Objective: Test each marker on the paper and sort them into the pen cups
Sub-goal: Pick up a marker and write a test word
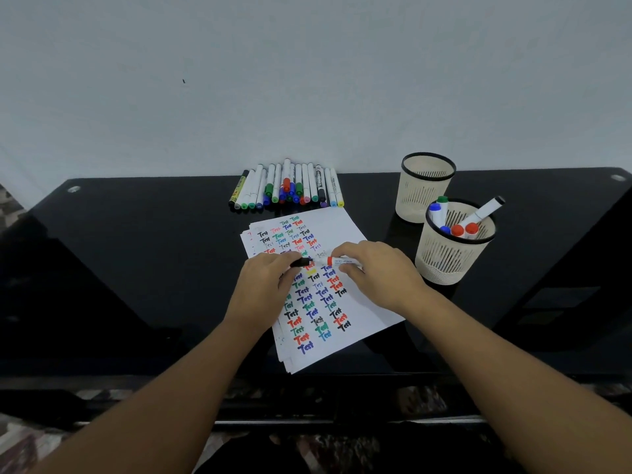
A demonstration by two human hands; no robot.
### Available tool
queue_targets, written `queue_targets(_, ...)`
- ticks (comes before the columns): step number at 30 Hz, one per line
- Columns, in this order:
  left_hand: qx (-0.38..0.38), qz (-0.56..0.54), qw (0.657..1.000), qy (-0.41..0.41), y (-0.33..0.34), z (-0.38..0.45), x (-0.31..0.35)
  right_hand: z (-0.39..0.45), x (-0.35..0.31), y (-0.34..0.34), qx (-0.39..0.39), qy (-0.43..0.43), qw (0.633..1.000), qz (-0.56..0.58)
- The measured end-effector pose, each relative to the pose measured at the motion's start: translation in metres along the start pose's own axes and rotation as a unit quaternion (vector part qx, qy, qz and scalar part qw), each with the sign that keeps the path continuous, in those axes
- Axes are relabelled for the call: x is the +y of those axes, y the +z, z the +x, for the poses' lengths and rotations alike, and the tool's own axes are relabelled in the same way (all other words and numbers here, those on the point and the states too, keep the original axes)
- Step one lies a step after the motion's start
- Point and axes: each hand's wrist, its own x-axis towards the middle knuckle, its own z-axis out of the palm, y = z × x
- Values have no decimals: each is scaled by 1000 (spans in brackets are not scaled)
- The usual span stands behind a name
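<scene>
A stack of white paper (369, 302) covered with coloured "Test" words lies on the black table (136, 268). Above it, my right hand (376, 273) grips a white marker (340, 261) with an orange collar, lying level and pointing left. My left hand (265, 282) pinches a black cap (301, 262) just left of the marker's tip, with a small gap between them. A row of several markers (287, 188) lies at the table's far edge. The near cream pen cup (451, 254) holds several markers. The far cream cup (422, 189) looks empty.
A pale wall (307, 80) rises right behind the table. The table's front edge (307, 378) runs below my forearms, with patterned floor beneath it. The two cups stand close together at the right of the paper.
</scene>
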Motion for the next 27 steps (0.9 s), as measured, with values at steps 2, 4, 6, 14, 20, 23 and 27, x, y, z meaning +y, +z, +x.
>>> queue_targets(2,1,1,1000,-3,0,-1,0,1,1,1,1,-4,1000,-5)
queue_targets(4,0,1,1000,-4,0,-1,-1,2,0,2,-5,-13,1000,-20)
queue_targets(6,-1,-1,1000,-9,0,-1,0,2,1,4,-1,-13,1000,0)
queue_targets(14,-14,-4,1000,-3,1,-2,-1,2,5,10,8,-25,999,32)
queue_targets(20,1,-2,1000,2,-1,-3,3,5,6,10,28,-31,999,24)
queue_targets(23,-13,-2,999,29,-1,-4,4,5,6,11,12,-47,998,31)
queue_targets(27,-6,5,999,36,1,-4,2,6,-2,15,25,-72,996,36)
